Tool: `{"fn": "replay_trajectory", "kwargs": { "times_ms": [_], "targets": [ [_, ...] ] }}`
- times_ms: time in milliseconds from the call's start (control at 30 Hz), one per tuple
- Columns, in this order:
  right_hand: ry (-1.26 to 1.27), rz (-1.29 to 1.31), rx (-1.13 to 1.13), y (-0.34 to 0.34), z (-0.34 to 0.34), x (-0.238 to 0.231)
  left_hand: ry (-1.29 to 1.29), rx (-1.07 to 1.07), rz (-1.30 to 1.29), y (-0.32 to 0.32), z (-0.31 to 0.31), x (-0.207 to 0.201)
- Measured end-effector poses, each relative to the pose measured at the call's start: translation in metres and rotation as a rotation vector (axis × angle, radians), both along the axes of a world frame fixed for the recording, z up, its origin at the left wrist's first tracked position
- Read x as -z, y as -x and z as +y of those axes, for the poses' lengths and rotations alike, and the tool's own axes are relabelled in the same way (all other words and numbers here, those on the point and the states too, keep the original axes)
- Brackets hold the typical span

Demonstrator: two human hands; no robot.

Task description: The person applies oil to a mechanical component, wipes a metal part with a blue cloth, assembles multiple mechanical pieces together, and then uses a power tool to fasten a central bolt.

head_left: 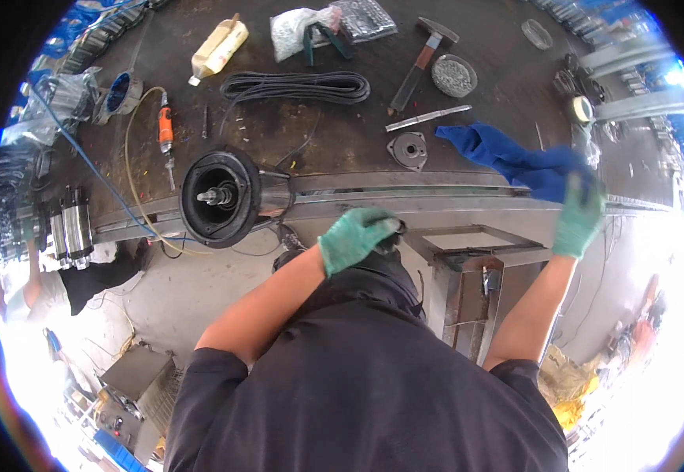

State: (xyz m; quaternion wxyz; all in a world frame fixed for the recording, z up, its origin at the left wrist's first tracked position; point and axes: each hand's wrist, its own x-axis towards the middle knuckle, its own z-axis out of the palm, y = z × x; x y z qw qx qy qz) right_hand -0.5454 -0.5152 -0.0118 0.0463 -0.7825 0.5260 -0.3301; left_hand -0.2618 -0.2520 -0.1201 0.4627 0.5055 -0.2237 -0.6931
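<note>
My left hand (360,238), in a green glove, is in front of the bench edge with its fingers curled together. Something dark shows at the fingertips, and I cannot make out what it is. Over on the right, my right hand (580,214), also gloved and blurred, grips the near right end of a crumpled blue cloth (507,156). That cloth trails leftward across the bench top. At the bench edge left of my left hand lies a metal motor-like cylinder (276,194) with a round black flange (192,193) and a shaft in its open end.
On the bench (342,145) lie a coiled black cable (294,86), a hammer (420,67), a bowl of small parts (453,76), a metal rod (428,118), a round flanged cover (409,150) and an orange air tool (165,130). A metal frame (475,244) stands below the edge.
</note>
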Motion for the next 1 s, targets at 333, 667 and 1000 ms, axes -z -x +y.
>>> {"fn": "replay_trajectory", "kwargs": {
  "times_ms": [333, 667, 1000],
  "targets": [
    [-0.771, 0.658, -0.531, -0.159, 0.008, 0.144, 0.543, 0.241, -1.33, -0.011, -0.07, 0.101],
    [-0.538, 0.966, -0.874, -0.2, -0.015, 0.158, 0.453, 0.331, -1.444, 0.006, -0.098, 0.134],
    [-0.529, 0.953, -1.058, -0.209, -0.037, 0.176, 0.337, 0.416, -1.493, 0.006, -0.107, 0.12]
  ]
}}
